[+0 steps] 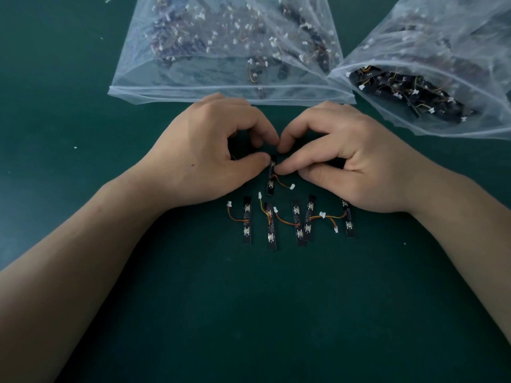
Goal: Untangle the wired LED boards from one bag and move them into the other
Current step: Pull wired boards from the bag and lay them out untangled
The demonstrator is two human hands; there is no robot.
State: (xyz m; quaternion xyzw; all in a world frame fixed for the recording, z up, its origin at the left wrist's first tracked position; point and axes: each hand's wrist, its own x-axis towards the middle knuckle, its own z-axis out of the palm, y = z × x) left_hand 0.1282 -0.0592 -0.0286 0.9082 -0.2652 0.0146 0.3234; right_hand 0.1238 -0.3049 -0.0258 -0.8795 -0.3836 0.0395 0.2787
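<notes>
Pinched by the left hand (pixel 210 150) at the upper end of one LED board (pixel 271 179), on the mat (pixel 249 313); pinched likewise by the right hand (pixel 345 158). Judged light, stiff, thin-wired: best taken by the edges. Could not see under curled fingers, nor the cropped right bag (pixel 442 64).

Black LED boards (pixel 271 175), orange-yellow wires (pixel 280 183), white connectors (pixel 292 186), dark green table (pixel 249 313)
</notes>
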